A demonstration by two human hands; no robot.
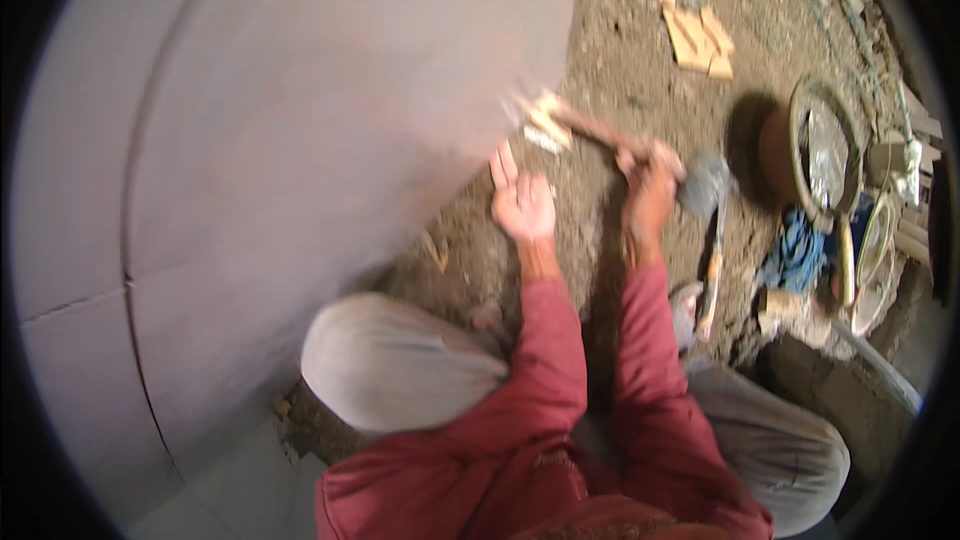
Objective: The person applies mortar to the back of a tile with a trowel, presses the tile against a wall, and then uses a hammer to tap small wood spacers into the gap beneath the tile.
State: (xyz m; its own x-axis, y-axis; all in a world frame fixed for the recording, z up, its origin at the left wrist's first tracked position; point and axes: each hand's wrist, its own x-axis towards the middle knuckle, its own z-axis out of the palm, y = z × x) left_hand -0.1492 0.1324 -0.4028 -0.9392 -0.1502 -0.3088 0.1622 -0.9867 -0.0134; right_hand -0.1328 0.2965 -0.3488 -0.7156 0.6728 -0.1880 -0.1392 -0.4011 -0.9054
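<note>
My right hand (650, 190) is closed round a wooden-handled mallet (597, 127). The handle points up and left toward the edge of a large grey tile (340, 90), and its far end is blurred. A rounded grey lump (706, 185), apparently the mallet's head, shows just beyond my fist. My left hand (525, 208) lies low by the same tile edge, with two fingers stretched against or under it and the others partly bent. Small pale pieces (546, 135) sit at the tile's edge, beside the handle's tip; their kind is too blurred to tell.
Rough soil (620, 60) borders the tile. Broken tan pieces (698, 40) lie ahead. On the right stand a round bucket (797, 150), a blue cloth (793, 252) and a hoop-like clear container (877, 265). A wooden-handled tool (712, 285) lies by my right knee. Tile joints (128, 280) run on the left.
</note>
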